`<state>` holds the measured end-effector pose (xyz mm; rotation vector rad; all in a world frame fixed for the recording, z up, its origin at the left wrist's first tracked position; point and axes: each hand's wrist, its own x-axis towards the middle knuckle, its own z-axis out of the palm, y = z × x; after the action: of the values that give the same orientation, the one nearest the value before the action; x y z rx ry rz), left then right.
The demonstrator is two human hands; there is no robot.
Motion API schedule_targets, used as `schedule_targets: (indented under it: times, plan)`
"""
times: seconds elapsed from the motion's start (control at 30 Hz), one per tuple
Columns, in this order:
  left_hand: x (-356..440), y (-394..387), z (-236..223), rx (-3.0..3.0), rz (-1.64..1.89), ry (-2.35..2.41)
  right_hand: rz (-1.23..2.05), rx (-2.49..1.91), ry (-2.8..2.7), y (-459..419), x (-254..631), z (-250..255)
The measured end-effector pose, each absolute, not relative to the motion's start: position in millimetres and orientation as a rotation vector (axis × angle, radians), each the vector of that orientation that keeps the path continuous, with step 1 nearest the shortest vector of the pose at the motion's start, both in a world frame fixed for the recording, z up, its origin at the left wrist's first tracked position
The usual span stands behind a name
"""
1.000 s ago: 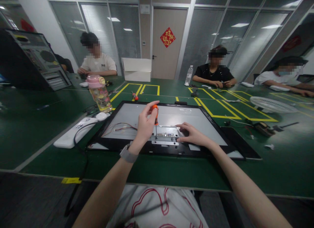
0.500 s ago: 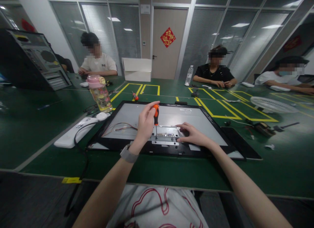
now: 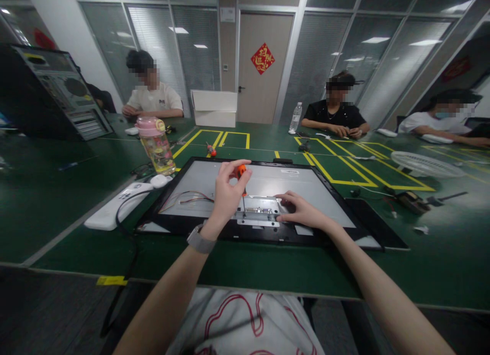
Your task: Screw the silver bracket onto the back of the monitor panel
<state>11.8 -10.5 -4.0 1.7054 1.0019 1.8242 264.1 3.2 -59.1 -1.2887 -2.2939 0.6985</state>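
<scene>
My left hand [image 3: 228, 192] grips an orange-and-black screwdriver [image 3: 241, 172], its thumb and fingers around the handle. The shaft points straight down, with its tip at the left part of a metal bracket [image 3: 264, 203]. At the bracket's right end is my right hand [image 3: 300, 208], thumb and fingers curved about its edge. The bracket sits near the front edge of a flat display panel [image 3: 321, 197] with a black frame, lying back side up on the table. Thin wires [image 3: 187, 196] run across the panel left of my left hand.
Left of the panel are a white power strip [image 3: 115, 209] and a pink-lidded bottle [image 3: 156, 148]. A dark flat slab [image 3: 377, 225] and an electric part [image 3: 411, 201] lie to the right. A computer case [image 3: 57, 92] stands far left. Several people sit across the green table [image 3: 268, 265].
The fingers and thumb of my left hand have shifted around the screwdriver handle, the thumb now across its front. The screwdriver stays upright at the bracket; my right hand has not moved.
</scene>
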Motion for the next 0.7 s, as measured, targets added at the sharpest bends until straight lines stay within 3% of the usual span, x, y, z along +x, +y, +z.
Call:
schedule_targets:
  times: [0.7]
  plan:
    - [12.2, -10.7, -5.2, 1.724, 1.833, 1.015, 0.698, -1.297, -2.302, 2.6, 263.2, -57.6]
